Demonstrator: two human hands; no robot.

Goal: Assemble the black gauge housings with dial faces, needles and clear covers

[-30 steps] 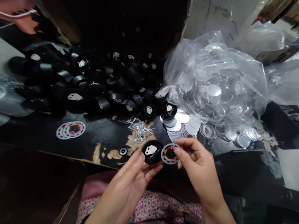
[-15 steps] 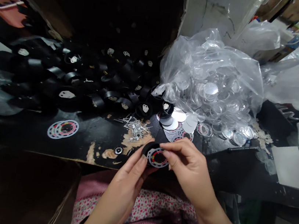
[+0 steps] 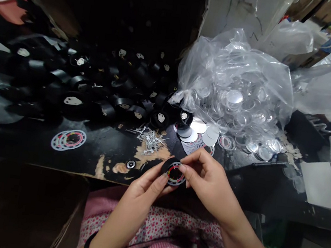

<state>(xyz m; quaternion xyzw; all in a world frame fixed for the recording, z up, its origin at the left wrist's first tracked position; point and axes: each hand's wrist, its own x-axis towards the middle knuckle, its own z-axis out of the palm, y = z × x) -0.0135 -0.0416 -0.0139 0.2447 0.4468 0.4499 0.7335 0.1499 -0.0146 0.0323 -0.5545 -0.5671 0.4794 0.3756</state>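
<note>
My left hand (image 3: 146, 187) is closed around a black round gauge housing (image 3: 167, 164), thumb on the near edge. A printed dial disc (image 3: 176, 174), with a pale scale ring and red and yellow marks around a dark centre, lies over the housing's opening and looks nearly level with its rim. The thumb and fingers of my right hand (image 3: 206, 181) pinch the disc's right edge. Beyond the hands lies a heap of thin pale gauge needles (image 3: 151, 140). Near them is a small ring-shaped part (image 3: 130, 164). More printed dials (image 3: 69, 140) overlap at the left.
Several black housings (image 3: 73, 100) crowd the back left of the black worktable (image 3: 27, 146). A clear plastic bag (image 3: 237, 68) spills round clear discs (image 3: 243, 118) at the back right. Silvery and printed discs (image 3: 190, 137) lie before it. White card (image 3: 323, 185) rests far right.
The dial disc has shifted left and turned, and now sits more squarely over the housing. My left thumb has moved onto its near edge; my right hand still pinches its right edge.
</note>
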